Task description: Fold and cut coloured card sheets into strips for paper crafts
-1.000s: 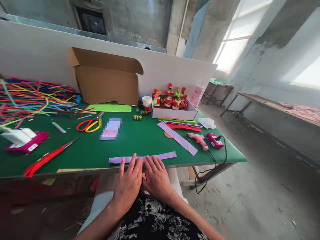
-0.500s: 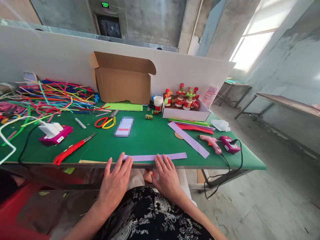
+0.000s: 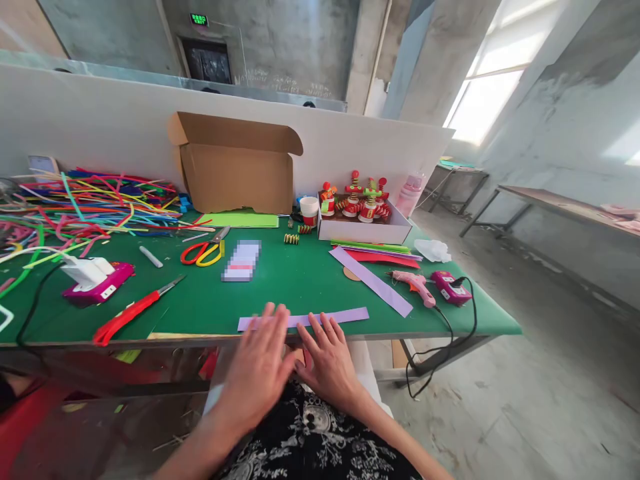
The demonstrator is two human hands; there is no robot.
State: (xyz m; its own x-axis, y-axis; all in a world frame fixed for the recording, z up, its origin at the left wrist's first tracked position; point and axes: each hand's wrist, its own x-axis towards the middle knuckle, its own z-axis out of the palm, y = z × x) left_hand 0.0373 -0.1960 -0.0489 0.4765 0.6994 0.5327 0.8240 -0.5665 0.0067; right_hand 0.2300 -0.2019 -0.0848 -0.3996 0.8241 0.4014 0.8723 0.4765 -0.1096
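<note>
A long purple paper strip [image 3: 353, 315] lies along the front edge of the green table [image 3: 200, 307]. My left hand [image 3: 263, 357] is over the strip's left half, fingers stretched out and slightly blurred; whether it touches the paper I cannot tell. With fingers spread, my right hand [image 3: 327, 357] rests its fingertips on the strip's middle. Neither hand grips anything. A second purple paper strip [image 3: 373, 281] lies slantwise to the right. Left of my hands is a red-handled cutter [image 3: 133, 313], and farther back are scissors [image 3: 205, 252] with red and yellow handles.
A pink glue gun [image 3: 414, 285] and a purple power socket [image 3: 451, 290] with a cable sit at the right. A box of red figures [image 3: 365, 230] and a cardboard box [image 3: 237, 173] stand at the back. Pipe cleaners [image 3: 100, 200] pile up at the left.
My left hand has moved right, from the strip's left end toward its middle, uncovering that end. My right hand stays on the strip. The view has shifted slightly.
</note>
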